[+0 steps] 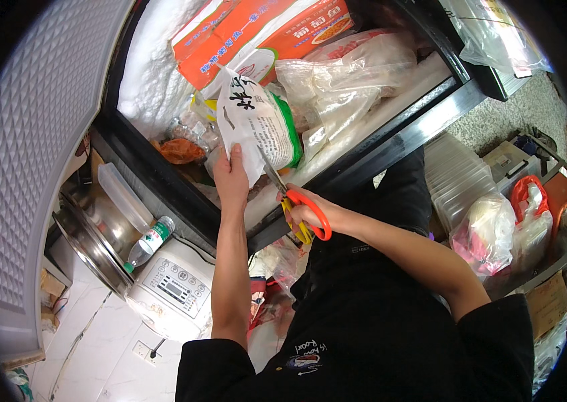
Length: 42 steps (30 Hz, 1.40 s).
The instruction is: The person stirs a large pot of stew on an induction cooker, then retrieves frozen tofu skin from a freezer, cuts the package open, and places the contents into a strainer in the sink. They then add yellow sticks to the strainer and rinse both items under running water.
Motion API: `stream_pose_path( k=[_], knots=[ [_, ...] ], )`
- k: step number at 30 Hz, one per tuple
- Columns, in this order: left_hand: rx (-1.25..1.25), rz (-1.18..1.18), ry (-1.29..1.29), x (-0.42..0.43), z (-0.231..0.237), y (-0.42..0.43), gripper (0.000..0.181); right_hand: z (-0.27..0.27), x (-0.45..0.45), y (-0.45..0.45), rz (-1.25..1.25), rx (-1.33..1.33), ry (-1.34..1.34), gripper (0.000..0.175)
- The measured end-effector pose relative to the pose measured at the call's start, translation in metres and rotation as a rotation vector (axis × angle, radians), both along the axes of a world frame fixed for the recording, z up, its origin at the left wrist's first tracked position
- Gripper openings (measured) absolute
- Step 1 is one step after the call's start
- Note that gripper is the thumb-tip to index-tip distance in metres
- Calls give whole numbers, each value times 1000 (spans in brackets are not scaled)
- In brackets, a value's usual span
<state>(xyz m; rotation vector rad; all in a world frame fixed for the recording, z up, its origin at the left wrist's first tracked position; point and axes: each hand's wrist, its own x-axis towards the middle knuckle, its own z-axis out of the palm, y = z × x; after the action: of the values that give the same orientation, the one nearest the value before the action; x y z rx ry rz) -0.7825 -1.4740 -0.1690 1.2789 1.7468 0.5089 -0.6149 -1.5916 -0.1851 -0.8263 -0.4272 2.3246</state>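
My left hand point(232, 173) grips the near edge of a white and green printed plastic food bag point(263, 125), thumb on top. The bag is held over a frost-lined chest freezer point(157, 47). In my right hand point(299, 208) is a pair of scissors point(308, 213) with one red and one yellow handle loop. The scissor blades point away from me and lie at the bag's upper edge, right of my left hand. Whether the blades have cut the plastic is hard to tell.
A red-orange carton point(248, 37) and clear plastic bags point(343, 90) fill the freezer. To the left are the raised freezer lid point(37, 151), a metal basin point(92, 241), a water bottle point(149, 243) and a white rice cooker point(175, 289). Stacked clear containers point(456, 176) stand on the right.
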Motion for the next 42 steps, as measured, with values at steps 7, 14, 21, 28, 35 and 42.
stream_pose_path(
  k=[7,14,21,28,35,42],
  knots=[
    [39,19,32,-10,17,-32,36,-13,-2,55,-9,-8,31,42],
    [42,161,-179,-21,16,-40,34,-12,-7,73,49,31,-29,38],
    [66,115,-62,-21,25,-61,34,-4,-13,84,61,8,-43,29],
    [113,147,-84,-32,34,-77,34,-12,-14,122,27,407,-271,22],
    [162,136,-86,-36,33,-77,32,1,22,146,349,181,-279,31],
    [219,231,-10,-96,-1,-53,14,31,107,60,292,465,-639,41]
  ],
)
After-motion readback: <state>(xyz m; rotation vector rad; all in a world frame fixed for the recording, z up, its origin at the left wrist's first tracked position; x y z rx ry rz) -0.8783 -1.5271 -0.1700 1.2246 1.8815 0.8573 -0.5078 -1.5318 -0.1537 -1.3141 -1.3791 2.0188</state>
